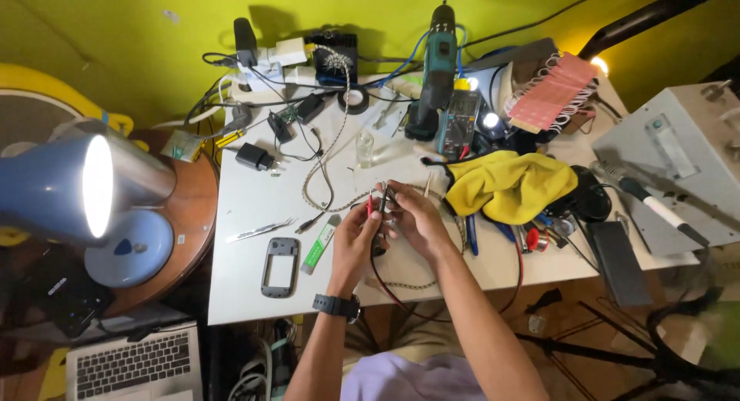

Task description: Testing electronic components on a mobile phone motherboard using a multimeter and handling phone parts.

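Pinching thin probe leads [379, 204] between them, both hands met over the middle of the white counter [247, 208]; the left hand [356, 233] had its fingers curled shut around the red-tipped lead, and the right hand [412, 220] was closed on the dark one, though exactly which fingers gripped was hard to make out. A red and black cable [383, 281] ran from the hands down over the counter's front edge, its far end hidden behind the arms. A braided cord [327, 151] looped across the counter just behind the hands. Left of the hands lay a slim green-and-white labelled stick [320, 244], a grey phone frame [280, 266] and metal tweezers [260, 230]. To the right sat a crumpled yellow cloth [509, 185], covering part of whatever lay beneath it. Further back stood a multimeter [460, 124], a teal drill [435, 58] and a pink ribbed pack [553, 93]. A grey box [678, 158] with a round sticker on its face was cut off at the right edge. A lit blue lamp [73, 187] blocked the left side, and a laptop [135, 362] was cut off below
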